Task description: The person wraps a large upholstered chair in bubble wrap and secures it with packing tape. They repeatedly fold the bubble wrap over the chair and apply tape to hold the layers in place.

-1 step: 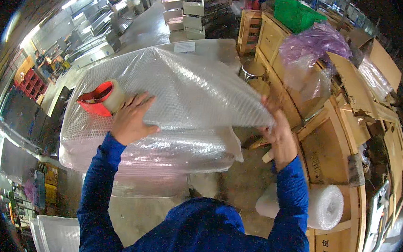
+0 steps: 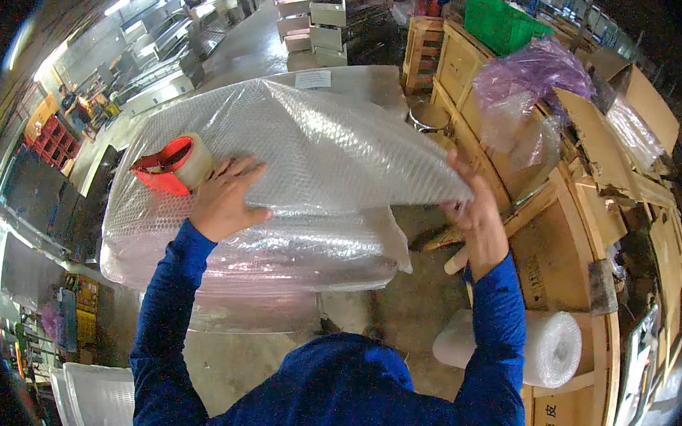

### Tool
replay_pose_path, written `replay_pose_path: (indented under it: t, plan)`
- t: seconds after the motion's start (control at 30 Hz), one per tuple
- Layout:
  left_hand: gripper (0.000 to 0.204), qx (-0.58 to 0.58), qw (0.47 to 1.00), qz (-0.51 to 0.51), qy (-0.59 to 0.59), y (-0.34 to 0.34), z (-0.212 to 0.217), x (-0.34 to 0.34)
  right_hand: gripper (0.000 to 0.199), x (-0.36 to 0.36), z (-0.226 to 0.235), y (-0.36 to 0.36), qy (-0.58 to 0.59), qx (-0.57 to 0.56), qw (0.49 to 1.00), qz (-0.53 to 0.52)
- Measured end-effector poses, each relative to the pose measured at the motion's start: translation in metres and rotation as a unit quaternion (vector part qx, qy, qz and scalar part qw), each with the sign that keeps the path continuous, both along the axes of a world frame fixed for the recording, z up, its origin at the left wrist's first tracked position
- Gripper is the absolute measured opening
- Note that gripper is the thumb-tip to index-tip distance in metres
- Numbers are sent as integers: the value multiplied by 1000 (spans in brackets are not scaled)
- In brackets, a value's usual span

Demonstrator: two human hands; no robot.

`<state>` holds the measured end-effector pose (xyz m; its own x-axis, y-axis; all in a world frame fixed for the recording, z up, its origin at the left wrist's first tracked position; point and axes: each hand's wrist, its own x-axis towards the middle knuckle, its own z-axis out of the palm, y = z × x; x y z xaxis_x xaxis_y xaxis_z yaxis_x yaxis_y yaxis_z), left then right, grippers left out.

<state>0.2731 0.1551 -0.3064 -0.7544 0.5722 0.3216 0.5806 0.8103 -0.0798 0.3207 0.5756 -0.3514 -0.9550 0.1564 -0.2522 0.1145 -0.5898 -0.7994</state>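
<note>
Bubble wrap (image 2: pixel 337 157), a clear dimpled sheet, lies under the spread left hand (image 2: pixel 231 203); the right hand (image 2: pixel 479 212) pinches its raised corner. A red tape dispenser (image 2: pixel 169 179) sits on it; boxy pale wooden crates (image 2: pixel 566 259) crowd the right, a green plastic bin (image 2: pixel 500 27) beyond.

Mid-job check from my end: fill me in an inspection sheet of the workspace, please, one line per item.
Surface: broad, flat-topped item, mostly covered by bubble wrap.
Job's things: red tape dispenser with a clear tape roll, resting on the wrap.
Clutter: purple plastic film and torn cardboard at right; bubble-wrap roll at lower right.
Hands: left hand spread on the wrap beside the tape roll; right hand gripping a raised corner.
Cables: nothing seen near the hands.
Surroundings: wooden crates right, green bin beyond, red crate far left.
</note>
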Motion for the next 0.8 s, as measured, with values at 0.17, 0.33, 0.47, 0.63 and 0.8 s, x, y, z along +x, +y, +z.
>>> replay_pose_path:
  t: [0.17, 0.33, 0.47, 0.63, 0.8]
  plan:
    - [50, 96, 991, 84, -34, -6, 2, -13, 29, -23, 14, 34, 103, 33, 994, 33]
    - [53, 335, 941, 42, 42, -52, -26, 0, 43, 51, -100, -31, -84, 268, 956, 86]
    - [57, 434, 900, -17, 28, -66, -44, -7, 35, 78, -182, -81, -135, 185, 968, 100]
    - [35, 438, 898, -43, 21, -77, -46, -15, 37, 76, -190, -103, -28, 223, 974, 17]
    - [22, 518, 853, -67, 3, -81, -50, -18, 42, 87, -166, -113, -56, 193, 979, 28]
